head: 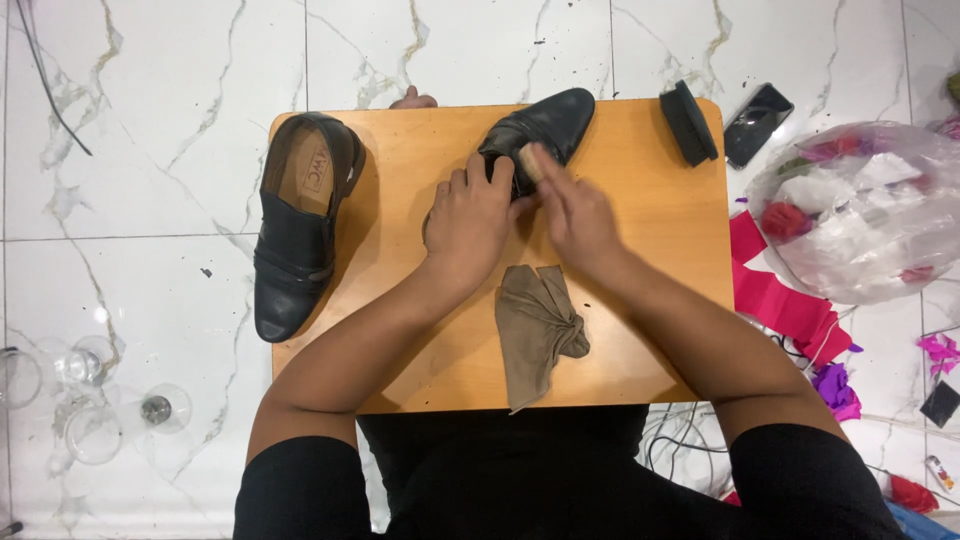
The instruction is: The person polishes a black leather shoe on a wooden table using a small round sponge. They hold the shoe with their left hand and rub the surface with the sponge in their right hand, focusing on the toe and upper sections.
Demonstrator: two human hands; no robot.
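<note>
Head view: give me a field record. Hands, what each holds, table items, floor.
left hand: grips the black shoe at the table's far edge
right hand: presses a small tan applicator against that shoe
second shoe: black, lies apart at the left edge
cloth: brown, crumpled, near edge, untouched
brush: black, far right corner
table: small, wooden
floor: phone, glasses, plastic bag
</note>
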